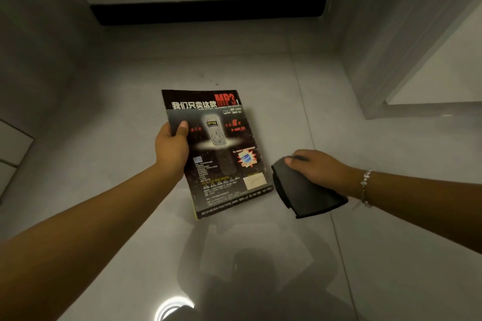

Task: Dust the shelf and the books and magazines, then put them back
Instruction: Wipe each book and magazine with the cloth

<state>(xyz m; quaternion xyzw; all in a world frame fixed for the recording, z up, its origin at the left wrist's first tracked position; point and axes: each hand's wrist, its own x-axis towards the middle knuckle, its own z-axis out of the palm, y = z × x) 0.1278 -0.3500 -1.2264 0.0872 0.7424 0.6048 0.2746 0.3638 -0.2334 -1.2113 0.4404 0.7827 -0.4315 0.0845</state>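
Our left hand [170, 147] pinches the magazine [217, 151] by its left edge, held above the floor [260, 255]; our right hand [319, 168] grips the cloth [303, 191] just beside it. We should wipe flat, spine outward, supporting underneath.

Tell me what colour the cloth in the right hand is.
Dark grey, nearly black. The head view shows the cloth held in the right hand.

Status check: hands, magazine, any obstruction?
Left hand grips magazine by its left edge, held above floor. Right hand holds dark cloth, beside magazine, not touching it. Nothing between them.
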